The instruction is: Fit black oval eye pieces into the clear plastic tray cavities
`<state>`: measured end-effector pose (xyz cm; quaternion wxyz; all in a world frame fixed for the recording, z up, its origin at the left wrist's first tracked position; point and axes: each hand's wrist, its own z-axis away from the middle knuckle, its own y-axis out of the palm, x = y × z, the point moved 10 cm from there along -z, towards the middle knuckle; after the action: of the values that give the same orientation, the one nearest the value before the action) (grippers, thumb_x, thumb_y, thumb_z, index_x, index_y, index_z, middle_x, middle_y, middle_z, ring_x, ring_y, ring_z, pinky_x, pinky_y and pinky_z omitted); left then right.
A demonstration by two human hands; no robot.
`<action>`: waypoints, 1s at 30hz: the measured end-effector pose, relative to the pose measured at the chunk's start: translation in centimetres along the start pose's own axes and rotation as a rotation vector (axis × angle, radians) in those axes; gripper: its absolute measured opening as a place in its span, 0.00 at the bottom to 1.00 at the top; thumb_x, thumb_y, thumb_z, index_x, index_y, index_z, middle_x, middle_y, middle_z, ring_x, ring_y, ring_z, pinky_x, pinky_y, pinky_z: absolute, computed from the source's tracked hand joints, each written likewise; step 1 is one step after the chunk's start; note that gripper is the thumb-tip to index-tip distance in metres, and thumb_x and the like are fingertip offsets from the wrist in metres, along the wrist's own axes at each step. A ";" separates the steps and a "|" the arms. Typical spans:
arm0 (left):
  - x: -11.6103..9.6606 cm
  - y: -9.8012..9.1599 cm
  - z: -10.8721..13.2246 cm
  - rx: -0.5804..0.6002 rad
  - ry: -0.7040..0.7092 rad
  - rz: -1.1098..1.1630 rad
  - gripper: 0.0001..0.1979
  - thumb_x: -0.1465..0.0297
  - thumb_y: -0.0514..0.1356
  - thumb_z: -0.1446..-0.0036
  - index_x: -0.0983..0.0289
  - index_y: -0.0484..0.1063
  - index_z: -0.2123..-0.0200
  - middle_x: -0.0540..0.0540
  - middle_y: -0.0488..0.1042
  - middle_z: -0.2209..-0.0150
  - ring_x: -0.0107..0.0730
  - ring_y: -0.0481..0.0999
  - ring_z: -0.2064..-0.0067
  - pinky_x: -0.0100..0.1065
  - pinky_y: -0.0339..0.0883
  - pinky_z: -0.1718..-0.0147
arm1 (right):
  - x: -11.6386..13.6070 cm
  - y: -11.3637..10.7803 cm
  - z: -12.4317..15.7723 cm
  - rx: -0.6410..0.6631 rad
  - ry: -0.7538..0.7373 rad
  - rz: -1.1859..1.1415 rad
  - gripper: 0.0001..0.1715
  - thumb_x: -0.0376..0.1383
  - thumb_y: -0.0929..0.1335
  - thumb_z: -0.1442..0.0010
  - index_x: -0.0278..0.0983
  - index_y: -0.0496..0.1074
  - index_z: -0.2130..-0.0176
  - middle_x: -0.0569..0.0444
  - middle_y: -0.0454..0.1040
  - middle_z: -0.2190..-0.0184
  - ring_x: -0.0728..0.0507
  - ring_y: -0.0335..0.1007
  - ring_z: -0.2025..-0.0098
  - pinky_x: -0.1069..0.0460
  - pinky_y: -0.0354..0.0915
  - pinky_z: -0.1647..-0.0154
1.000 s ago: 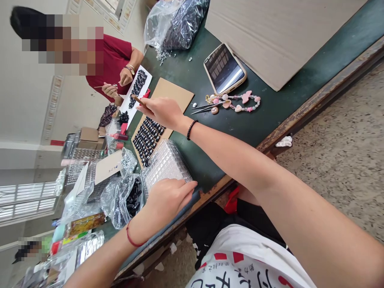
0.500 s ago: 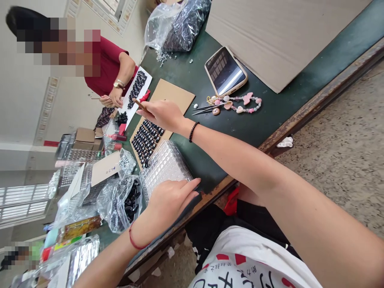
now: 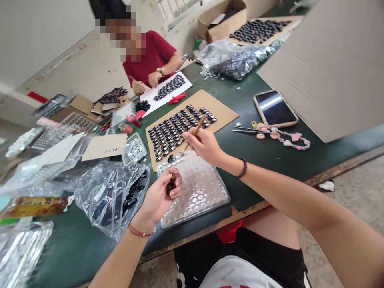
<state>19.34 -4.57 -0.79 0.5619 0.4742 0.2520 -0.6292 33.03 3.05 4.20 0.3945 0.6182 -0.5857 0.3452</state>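
Observation:
My left hand (image 3: 159,196) is curled around a small dark piece (image 3: 170,186), over the left edge of a clear plastic tray (image 3: 207,188) with rows of round silvery gems. Between the fingers of my right hand (image 3: 207,146) is a thin brown wooden stick (image 3: 200,125), its lower tip near the tray's far edge. Beyond lies a brown cardboard sheet (image 3: 214,106), where glossy black pieces (image 3: 168,136) with silvery gems stand in rows. One loose black piece (image 3: 171,158) rests at the tray's far left corner.
Left of the tray is a clear bag (image 3: 99,196) of black pieces, with a small box of gems (image 3: 135,149) behind. To the right are a phone (image 3: 276,108), tweezers (image 3: 244,131) and a beaded strap (image 3: 295,138). Across the table a person (image 3: 150,56) works at a white sheet (image 3: 187,83).
My left hand has gone from fingers stretched over the tray to curled around a dark piece. My right hand has drawn back with the stick from beyond the cardboard to the tray. The view has turned.

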 end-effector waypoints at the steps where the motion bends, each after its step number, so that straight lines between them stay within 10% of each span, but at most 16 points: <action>1: -0.2 -0.3 -0.1 0.017 0.025 0.046 0.03 0.73 0.49 0.46 0.63 0.60 0.70 0.48 0.57 0.76 0.20 0.54 0.80 0.26 0.51 0.81 | 0.1 0.3 0.4 0.005 0.011 -0.028 0.20 0.47 0.60 0.40 0.37 0.61 0.76 0.61 0.60 0.84 0.54 0.55 0.83 0.58 0.53 0.82; 15: 2.6 -3.4 -0.7 -0.016 0.006 0.326 0.13 0.75 0.63 0.52 0.67 0.71 0.61 0.55 0.74 0.64 0.21 0.73 0.72 0.24 0.69 0.71 | 0.7 2.8 4.6 0.150 -0.102 0.215 0.13 0.36 0.60 0.39 0.36 0.65 0.73 0.59 0.63 0.82 0.53 0.58 0.82 0.56 0.56 0.80; 21: 1.4 -3.8 -0.5 -0.040 0.131 -0.089 0.14 0.61 0.56 0.46 0.64 0.66 0.61 0.52 0.74 0.73 0.22 0.68 0.83 0.23 0.59 0.88 | 2.2 3.7 5.5 0.205 -0.244 0.218 0.10 0.33 0.60 0.39 0.36 0.65 0.71 0.57 0.65 0.80 0.51 0.60 0.79 0.54 0.58 0.78; 30: -0.9 -3.5 0.5 -0.128 0.363 -0.611 0.11 0.61 0.53 0.43 0.62 0.67 0.66 0.45 0.68 0.82 0.24 0.65 0.80 0.27 0.58 0.77 | 4.1 5.2 6.4 0.320 -0.427 0.333 0.08 0.31 0.59 0.40 0.36 0.64 0.71 0.57 0.64 0.81 0.51 0.59 0.79 0.55 0.56 0.77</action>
<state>15.81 -3.75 -0.55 0.3225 0.4447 0.5169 -0.6565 27.89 -4.51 5.42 0.0986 0.6266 -0.6867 0.3552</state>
